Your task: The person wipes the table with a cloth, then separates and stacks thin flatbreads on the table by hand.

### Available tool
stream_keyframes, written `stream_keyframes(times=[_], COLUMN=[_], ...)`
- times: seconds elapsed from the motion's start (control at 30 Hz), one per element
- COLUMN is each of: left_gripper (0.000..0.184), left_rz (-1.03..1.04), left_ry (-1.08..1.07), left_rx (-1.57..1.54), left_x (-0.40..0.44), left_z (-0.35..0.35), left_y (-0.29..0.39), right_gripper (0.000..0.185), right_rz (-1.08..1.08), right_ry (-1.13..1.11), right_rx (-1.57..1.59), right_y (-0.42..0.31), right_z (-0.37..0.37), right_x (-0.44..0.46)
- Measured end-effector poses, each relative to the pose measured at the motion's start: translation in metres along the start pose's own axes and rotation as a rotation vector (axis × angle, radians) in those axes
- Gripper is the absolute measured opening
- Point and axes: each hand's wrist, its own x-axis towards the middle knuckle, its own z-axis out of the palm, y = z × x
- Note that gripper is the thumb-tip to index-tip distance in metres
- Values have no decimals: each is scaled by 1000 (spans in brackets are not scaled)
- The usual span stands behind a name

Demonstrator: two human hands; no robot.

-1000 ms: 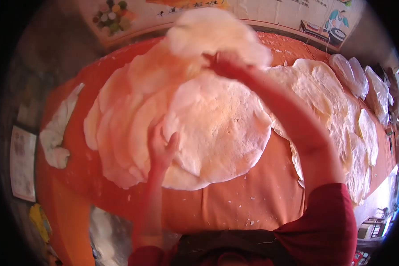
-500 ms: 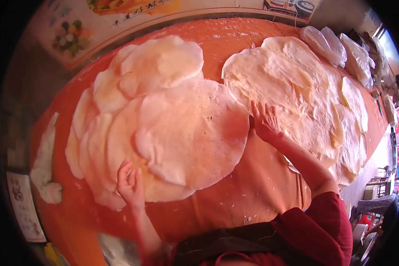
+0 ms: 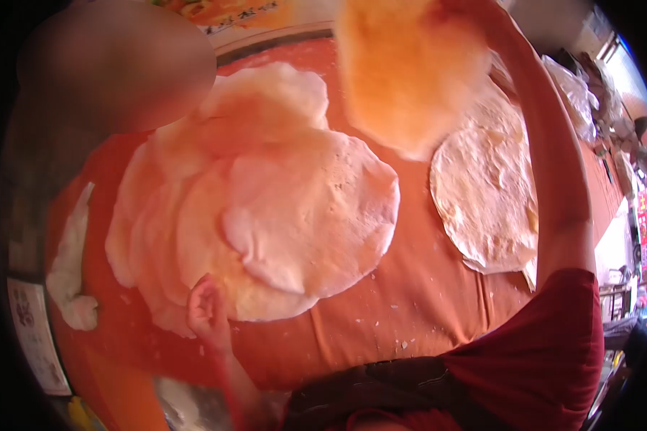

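At the top of the head view my right hand (image 3: 454,10), smeared by motion, is raised with a thin round flatbread sheet (image 3: 410,79) hanging from it. My left hand (image 3: 207,307) is curled closed at the front edge of the left pile of overlapping flatbreads (image 3: 323,208), with nothing seen in its fingers. My right forearm crosses in front of the right pile of flatbreads (image 3: 482,194) and hides part of it. The hanging sheet covers that pile's far left side.
Both piles lie on an orange-covered table (image 3: 381,309) scattered with small crumbs. A limp white cloth-like strip (image 3: 72,266) lies at the left edge. Plastic bags (image 3: 571,93) are at the far right. A blurred round patch (image 3: 115,65) hides the upper left.
My right hand has risen from between the piles to the top of the view, lifting a flatbread sheet off the right pile. My left hand has curled tighter in nearly the same place.
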Motion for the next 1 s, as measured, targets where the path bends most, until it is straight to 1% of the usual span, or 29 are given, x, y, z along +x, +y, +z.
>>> stream_keyframes(times=[0.03, 0.13, 0.17, 0.2, 0.23, 0.27, 0.3, 0.37, 0.4, 0.47, 0.5, 0.57, 0.6, 0.67, 0.7, 0.73, 0.77, 0.8, 0.83, 0.87, 0.93, 1.0], left_gripper=[19, 20, 21, 23, 25, 28, 28, 28, 29, 24, 22, 22, 22, 21, 20, 18, 18, 18, 18, 18, 19, 19], left_rz=[5, 32, 67, 103, 140, -207, -233, -275, -96, -111, -120, -70, -41, 33, 67, 132, 91, 50, 11, 25, 32, -4], left_ry=[-20, -40, -42, -41, -34, -46, -47, -39, -166, -212, -233, -285, -309, -341, -322, -336, -320, -306, -295, -293, -317, -297], left_rx=[-40, 79, 151, 218, 282, 207, 230, 281, 201, 186, 181, 123, 88, 126, 157, 167, 142, 107, 64, 168, 380, 270], left_x=[-1, 1, 4, 7, 6, -2, -5, -6, -4, -3, -5, -8, -9, -15, -18, -19, -21, -23, -25, -26, -29, -31], left_z=[0, 3, 0, -8, -11, -11, -7, 0, 1, 15, 22, 32, 37, 37, 30, 28, 19, 13, 7, 4, -4, -10], left_y=[-4, 13, 9, 0, -6, 9, 13, 18, 10, 27, 35, 41, 42, 32, 29, 34, 27, 15, 9, 16, 35, 25], right_gripper=[19, 16, 15, 13, 20, 28, 47, 62, 63, 65, 66, 68, 70, 71, 73, 69, 57, 48, 41, 30, 11, 12], right_rz=[-33, 417, 333, -193, -46, 136, 156, 310, 333, 370, 435, 558, 584, 488, 450, 566, 474, 391, 264, 329, 203, 30], right_ry=[121, 51, 134, -56, 55, 97, 18, -260, -228, -197, -213, -234, -301, -308, -199, -207, -291, -325, -335, -459, -411, -341], right_rx=[205, 350, 282, 96, -339, -766, -686, -899, -940, -1039, -989, -890, -1024, -1206, -1155, -1090, -1188, -1112, -1072, -1088, -1085, -1213], right_y=[4, 42, 58, 93, 103, 114, 83, 70, 65, 60, 58, 59, 57, 62, 67, 53, 79, 90, 104, 94, 84, 23], right_z=[-6, 8, 19, 14, 37, 61, 85, 127, 135, 137, 133, 121, 117, 106, 101, 94, 80, 66, 51, 36, 12, 16], right_x=[-5, -41, -73, -105, -151, -197, -252, -337, -358, -374, -376, -381, -390, -406, -410, -406, -417, -421, -420, -391, -346, -276])
